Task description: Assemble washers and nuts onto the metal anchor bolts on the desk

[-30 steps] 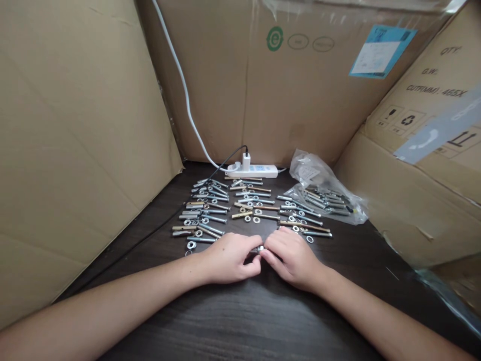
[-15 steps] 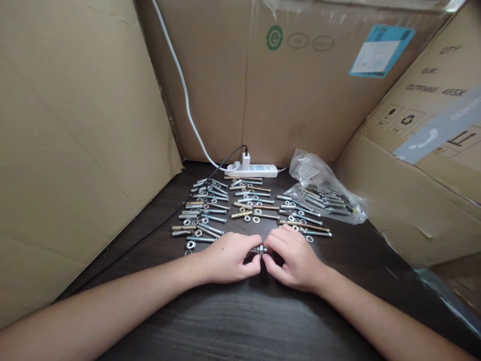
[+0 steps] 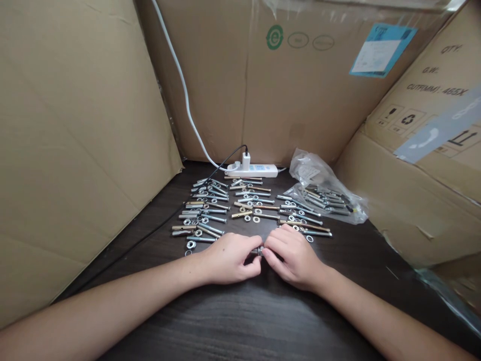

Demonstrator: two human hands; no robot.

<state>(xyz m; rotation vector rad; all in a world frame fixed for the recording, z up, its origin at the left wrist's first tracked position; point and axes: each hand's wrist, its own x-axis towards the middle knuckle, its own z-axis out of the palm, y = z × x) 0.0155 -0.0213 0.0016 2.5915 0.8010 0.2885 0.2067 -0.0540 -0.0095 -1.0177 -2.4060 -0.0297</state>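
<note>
Low over the dark table, my left hand is closed around an expansion bolt, which lies level with its end pointing right. My right hand pinches the nut at that end between thumb and fingers. Most of the bolt's length is hidden inside my left hand, and my right fingers cover part of the nut. Just beyond my hands lie rows of loose bolts, metal sleeves, nuts and flat washers.
A clear plastic bag with more bolts lies at the back right. Behind the rows sits a white power strip with a plugged-in charger; a black cable runs left from it. Cardboard boxes wall in the table.
My right thumb and fingers have closed in on the nut, which showed more fully before. My left hand stays almost still.
</note>
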